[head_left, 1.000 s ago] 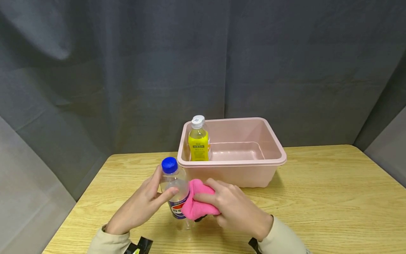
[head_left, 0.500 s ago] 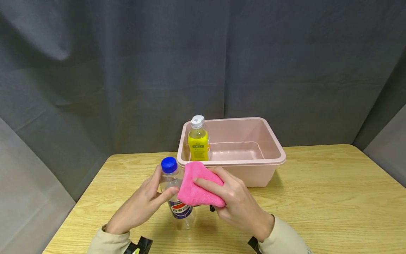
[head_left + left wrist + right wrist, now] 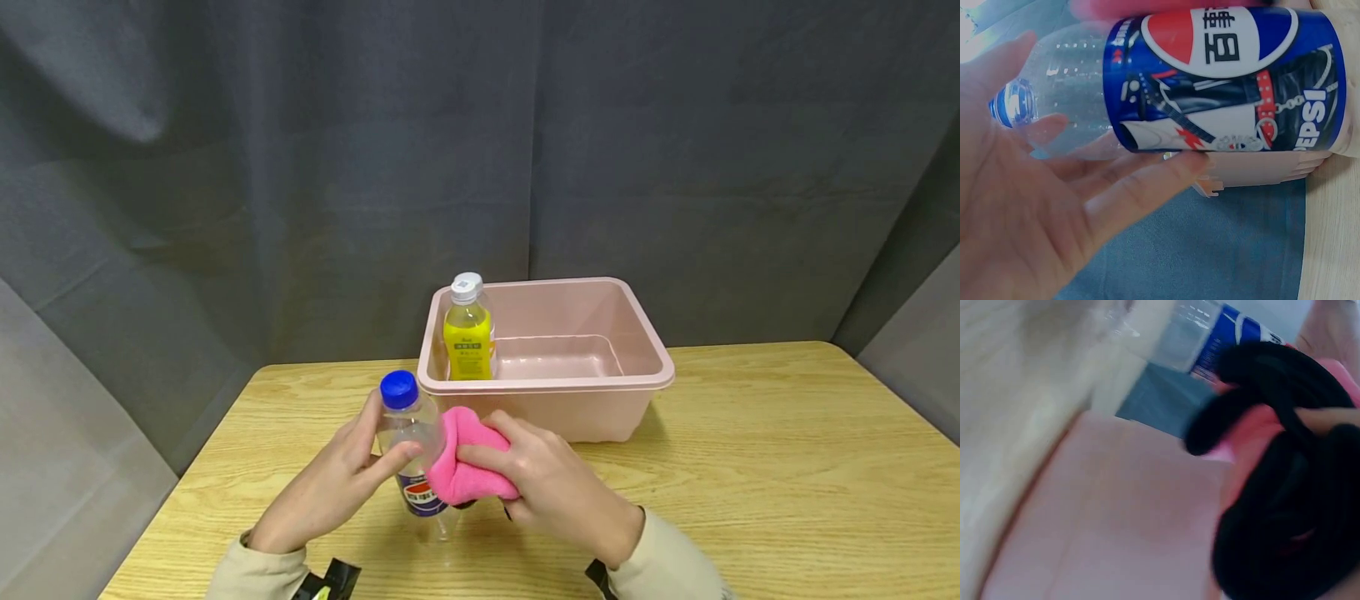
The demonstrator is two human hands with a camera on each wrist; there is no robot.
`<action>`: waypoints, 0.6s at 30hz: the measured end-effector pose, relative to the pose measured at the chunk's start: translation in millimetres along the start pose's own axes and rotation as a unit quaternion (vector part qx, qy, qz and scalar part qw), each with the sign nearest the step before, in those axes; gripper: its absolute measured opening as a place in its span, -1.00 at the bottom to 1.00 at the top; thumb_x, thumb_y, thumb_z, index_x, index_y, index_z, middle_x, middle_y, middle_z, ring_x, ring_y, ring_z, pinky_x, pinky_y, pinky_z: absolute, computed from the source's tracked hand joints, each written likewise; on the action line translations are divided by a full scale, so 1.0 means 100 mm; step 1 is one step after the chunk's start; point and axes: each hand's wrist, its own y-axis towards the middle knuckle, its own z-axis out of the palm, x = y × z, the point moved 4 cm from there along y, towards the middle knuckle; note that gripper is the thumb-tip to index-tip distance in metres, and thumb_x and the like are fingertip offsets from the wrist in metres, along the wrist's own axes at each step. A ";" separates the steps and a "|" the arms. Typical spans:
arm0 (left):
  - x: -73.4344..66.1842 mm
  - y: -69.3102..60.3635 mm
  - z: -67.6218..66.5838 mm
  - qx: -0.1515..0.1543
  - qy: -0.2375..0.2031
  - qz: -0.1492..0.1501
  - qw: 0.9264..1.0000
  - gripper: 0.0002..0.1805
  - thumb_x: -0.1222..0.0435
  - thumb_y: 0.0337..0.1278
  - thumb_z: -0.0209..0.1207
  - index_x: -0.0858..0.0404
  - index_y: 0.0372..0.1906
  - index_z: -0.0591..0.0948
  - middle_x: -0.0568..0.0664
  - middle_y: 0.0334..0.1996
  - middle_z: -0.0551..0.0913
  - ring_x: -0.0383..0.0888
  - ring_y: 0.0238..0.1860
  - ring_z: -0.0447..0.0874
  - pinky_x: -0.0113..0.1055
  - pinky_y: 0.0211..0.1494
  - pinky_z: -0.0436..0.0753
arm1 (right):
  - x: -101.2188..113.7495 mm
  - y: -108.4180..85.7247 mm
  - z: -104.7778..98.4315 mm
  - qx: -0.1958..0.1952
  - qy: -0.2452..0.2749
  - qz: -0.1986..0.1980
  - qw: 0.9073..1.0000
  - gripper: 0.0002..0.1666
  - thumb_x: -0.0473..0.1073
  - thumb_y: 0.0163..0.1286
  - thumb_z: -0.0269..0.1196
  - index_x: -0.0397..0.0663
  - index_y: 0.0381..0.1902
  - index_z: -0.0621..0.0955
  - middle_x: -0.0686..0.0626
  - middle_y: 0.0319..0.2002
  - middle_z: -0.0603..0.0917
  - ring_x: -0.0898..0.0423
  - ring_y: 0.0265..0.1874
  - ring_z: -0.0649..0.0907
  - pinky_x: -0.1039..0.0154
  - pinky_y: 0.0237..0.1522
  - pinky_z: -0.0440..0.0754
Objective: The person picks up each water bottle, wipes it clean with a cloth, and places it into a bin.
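Observation:
In the head view, my left hand (image 3: 322, 487) grips a clear Pepsi bottle (image 3: 420, 493) by its upper part, thumb on the near side. The bottle stands upright on the table and has a blue cap. The left wrist view shows its blue label (image 3: 1222, 81) large, with fingers behind it. My right hand (image 3: 558, 483) holds a folded pink cloth (image 3: 468, 467) against the bottle's right side. Black fabric (image 3: 1291, 487) shows along with the pink in the blurred right wrist view; how it joins the cloth is unclear.
Behind the hands stands a pink plastic tub (image 3: 555, 385). In its left end are a yellow-labelled bottle (image 3: 468, 342) and another white-capped bottle (image 3: 474, 278), mostly hidden behind it. A dark curtain (image 3: 375, 167) closes off the back of the wooden table (image 3: 787, 450).
My right hand moves the pink cloth up along the bottle, then back down to the label's upper edge. The left hand and bottle stay nearly in place.

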 end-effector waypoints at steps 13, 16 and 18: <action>-0.01 0.01 0.01 0.007 -0.009 -0.029 1.000 -0.37 0.04 0.52 0.08 0.17 0.47 0.15 0.20 0.33 0.43 0.20 0.32 0.44 0.26 0.28 0.47 | -0.03 -0.17 0.43 0.220 -0.029 0.026 0.975 -0.53 -0.51 -0.04 0.38 0.11 -0.22 0.72 0.12 -0.32 0.51 0.27 -0.46 0.48 0.39 -0.44 0.50; -0.01 0.00 0.01 0.008 -0.011 -0.031 0.999 -0.35 0.03 0.52 0.08 0.17 0.48 0.14 0.20 0.36 0.40 0.22 0.35 0.41 0.26 0.28 0.47 | -0.03 -0.17 0.41 0.218 -0.023 0.025 0.975 -0.53 -0.52 -0.02 0.36 0.11 -0.21 0.72 0.12 -0.33 0.50 0.28 -0.47 0.46 0.41 -0.44 0.48; -0.01 0.00 0.01 0.008 -0.011 -0.032 0.999 -0.34 0.03 0.52 0.09 0.18 0.49 0.14 0.20 0.37 0.39 0.23 0.37 0.39 0.27 0.30 0.44 | -0.03 -0.17 0.39 0.211 -0.014 0.025 0.977 -0.52 -0.52 -0.01 0.36 0.11 -0.20 0.72 0.12 -0.31 0.52 0.29 -0.46 0.47 0.43 -0.43 0.47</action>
